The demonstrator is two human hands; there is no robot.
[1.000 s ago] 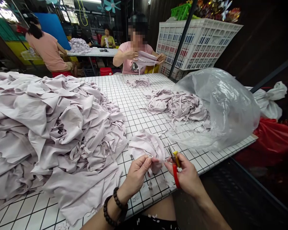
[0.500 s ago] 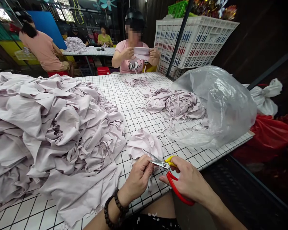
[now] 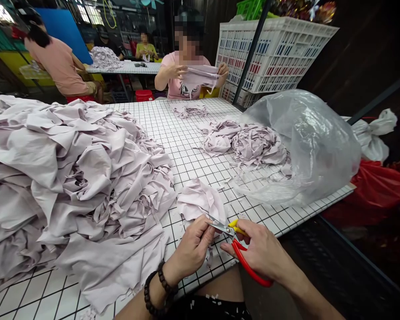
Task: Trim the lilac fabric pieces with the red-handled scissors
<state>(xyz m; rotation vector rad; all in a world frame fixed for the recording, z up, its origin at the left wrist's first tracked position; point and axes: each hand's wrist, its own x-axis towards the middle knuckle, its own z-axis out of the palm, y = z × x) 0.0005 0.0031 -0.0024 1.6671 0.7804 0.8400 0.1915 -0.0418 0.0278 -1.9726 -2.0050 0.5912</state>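
Note:
My right hand [image 3: 262, 251] grips a pair of scissors [image 3: 251, 266] with one red and one yellow handle. The blades are parted slightly and point left, their tips at the fingers of my left hand [image 3: 195, 246]. With thumb and fingers pinched, my left hand holds the near edge of a pale lilac fabric piece [image 3: 202, 198]. The rest of that piece lies bunched on the table just beyond my fingers. Exactly where the blades meet the cloth is hidden by my fingertips.
A large heap of lilac fabric [image 3: 70, 178] covers the left of the gridded table [image 3: 183, 164]. A smaller fabric pile [image 3: 253, 144] lies beside a clear plastic bag [image 3: 320, 146] on the right. Across the table a person [image 3: 186, 80] holds up similar cloth. White crates [image 3: 270, 58] stand behind.
My hands and the scissors have hardly moved. The person opposite has shifted the held cloth, which now hangs lower and wider. The view has tilted slightly.

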